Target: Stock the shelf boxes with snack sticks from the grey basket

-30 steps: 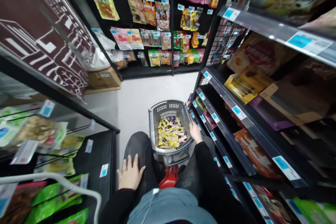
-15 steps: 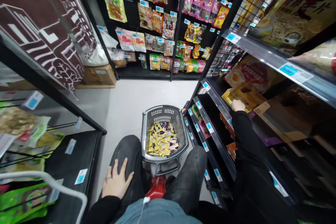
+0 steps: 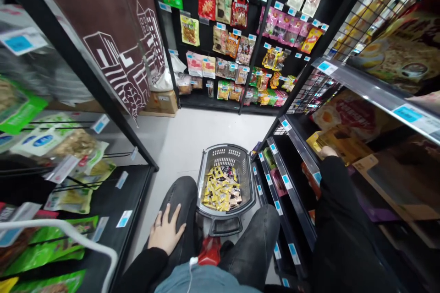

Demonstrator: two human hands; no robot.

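I am crouched in a shop aisle. My left hand point(image 3: 167, 233) lies flat and open on my left knee in dark jeans. My right arm in a black sleeve reaches into the shelf on the right, and my right hand point(image 3: 328, 151) rests on a yellow box point(image 3: 338, 144) there; its fingers are mostly hidden. Between my knees on the floor stands a grey basket point(image 3: 227, 153) holding several yellow and dark snack packets point(image 3: 222, 187).
Black shelves with blue price tags point(image 3: 287, 182) line the right side. Green and pale snack bags point(image 3: 68, 146) fill the left shelves. Hanging packets cover the far wall point(image 3: 237, 46). A cardboard box point(image 3: 161, 100) sits on the pale floor point(image 3: 192, 132). A white rail point(image 3: 68, 233) crosses bottom left.
My right hand left the basket and rose to the yellow box on the right shelf, where it now sits a little deeper. The view has tilted up and left. My left hand stayed on my knee.
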